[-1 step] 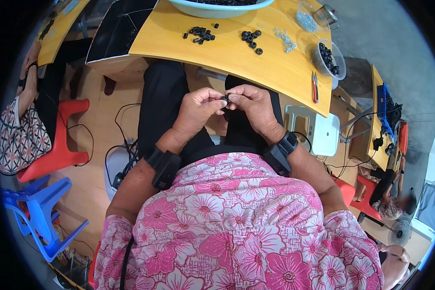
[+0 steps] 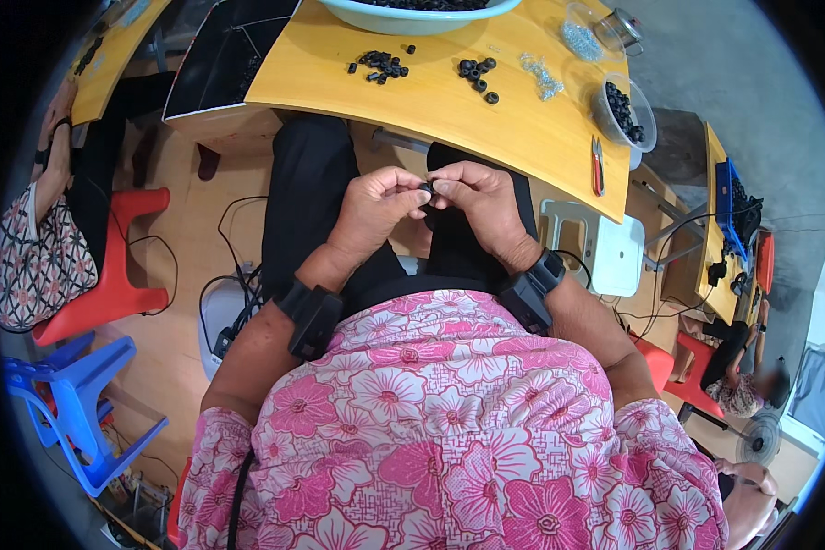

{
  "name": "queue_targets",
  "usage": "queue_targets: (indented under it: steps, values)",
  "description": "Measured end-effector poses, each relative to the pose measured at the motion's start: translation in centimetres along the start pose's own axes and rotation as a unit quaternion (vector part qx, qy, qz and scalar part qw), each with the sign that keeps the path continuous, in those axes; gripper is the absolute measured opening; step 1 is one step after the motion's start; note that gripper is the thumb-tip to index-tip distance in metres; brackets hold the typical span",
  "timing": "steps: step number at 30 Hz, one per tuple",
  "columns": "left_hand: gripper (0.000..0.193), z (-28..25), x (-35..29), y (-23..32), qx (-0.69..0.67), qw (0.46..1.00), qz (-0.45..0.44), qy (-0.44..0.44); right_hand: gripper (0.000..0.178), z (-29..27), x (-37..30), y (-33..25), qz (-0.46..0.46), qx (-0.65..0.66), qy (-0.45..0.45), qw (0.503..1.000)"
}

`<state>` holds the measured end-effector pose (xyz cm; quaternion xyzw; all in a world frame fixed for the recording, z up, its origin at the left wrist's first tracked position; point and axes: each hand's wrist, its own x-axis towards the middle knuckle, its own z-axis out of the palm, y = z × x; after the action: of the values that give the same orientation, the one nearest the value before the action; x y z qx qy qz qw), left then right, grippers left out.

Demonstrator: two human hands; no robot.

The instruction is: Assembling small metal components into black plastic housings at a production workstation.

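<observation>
Head view, looking straight down: my left grip (image 2: pixel 376 203) and right grip (image 2: pixel 488 203) met over my lap, fingertips nearly touching, both pinched on one small black piece (image 2: pixel 427 188). Fingers hid most of it, so I couldn't tell its exact shape. The yellow desk (image 2: pixel 522 128) sat just ahead of my grip. On it, ahead and a bit left, was a loose pile of little black parts (image 2: pixel 394 69); ahead and slightly right, some chunkier round black ones (image 2: pixel 472 70). Farther right of those were shiny clear-looking bits (image 2: pixel 546 82), a tub (image 2: pixel 649 119) of black parts and a red-handled tool (image 2: pixel 598 176).
</observation>
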<state>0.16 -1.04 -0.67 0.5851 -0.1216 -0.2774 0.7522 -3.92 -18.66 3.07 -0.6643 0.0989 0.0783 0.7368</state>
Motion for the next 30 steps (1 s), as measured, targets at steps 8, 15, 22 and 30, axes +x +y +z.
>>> queue_targets:
  steps: [8, 15, 22, 30]
  values:
    - [0.013, 0.0, -0.1, 0.1, -0.027, 0.999, -0.025, -0.003, 0.013, 0.1, -0.1, 0.4, -0.034, -0.014, 0.001, 0.999]
    - [0.013, 0.1, 0.0, 0.4, -0.044, 0.999, -0.013, 0.003, 0.016, 0.1, -0.2, -0.1, 0.02, 0.028, 0.005, 0.999]
    - [0.015, 0.0, -0.2, 0.5, 0.006, 1.0, 0.014, -0.015, 0.015, -1.0, 0.4, 0.8, 0.086, 0.149, -0.051, 0.984]
    - [0.013, 0.2, -0.2, 0.9, 0.069, 0.997, 0.033, 0.004, 0.017, -1.9, 0.8, 0.3, 0.15, 0.225, -0.149, 0.951]
